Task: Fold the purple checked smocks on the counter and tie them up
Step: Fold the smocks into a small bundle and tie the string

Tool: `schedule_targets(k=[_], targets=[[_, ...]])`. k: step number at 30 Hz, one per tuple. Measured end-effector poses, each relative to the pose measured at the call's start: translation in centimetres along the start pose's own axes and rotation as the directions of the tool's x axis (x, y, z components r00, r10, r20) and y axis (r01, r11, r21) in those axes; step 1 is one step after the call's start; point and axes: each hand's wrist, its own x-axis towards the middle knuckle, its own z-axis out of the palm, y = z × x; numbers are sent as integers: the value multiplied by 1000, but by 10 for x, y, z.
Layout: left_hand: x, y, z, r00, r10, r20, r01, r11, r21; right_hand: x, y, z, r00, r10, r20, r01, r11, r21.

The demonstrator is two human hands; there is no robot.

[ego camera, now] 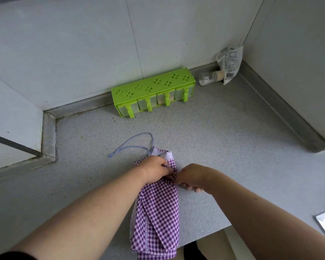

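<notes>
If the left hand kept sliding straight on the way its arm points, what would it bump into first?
Likely the right hand: the left hand, gripping the purple checked smock, points up and to the right, and the two hands almost touch over the cloth. Beyond lies bare counter. Depth is hard to judge.

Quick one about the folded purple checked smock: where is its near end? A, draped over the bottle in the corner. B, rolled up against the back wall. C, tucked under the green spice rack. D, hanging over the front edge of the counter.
D: the purple checked smock runs from under both hands towards the viewer and its near end hangs past the counter front edge.
</notes>
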Motion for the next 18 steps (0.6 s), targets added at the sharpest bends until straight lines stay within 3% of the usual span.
schedule_targets(k=[2, 4, 6, 7, 10, 15, 18], targets=[[-1, 0, -1, 1000, -1, 13, 1, 1000, 3, 0, 5, -4, 1000, -27, 0, 26, 974, -224], [-1, 0, -2, 1000, 2, 19, -2, 1000, -2, 1, 9, -9, 994, -81, -70, 28, 831, -556], [-1, -1, -1, 1000, 3, 17, -3, 1000, -7, -4, 12, -12, 976, -156, -149, 3, 700, -714], [-1, 0, 0, 1000, 2, 17, -1, 1000, -7, -10, 13, -11, 958, -224, -180, 23, 684, -730], [0, 0, 1, 1000, -3, 8, 3, 1000, -5, -21, 7, 0, 889, -381, -253, 157, 774, -614], [2, -2, 2, 1000, -8, 5, 8, 1000, 11, -2, 4, 16, 907, -309, -285, 114, 834, -540], [2, -2, 1, 1000, 5, 12, -5, 999, 35, -3, 9, 19, 871, -363, -330, 155, 842, -516]])
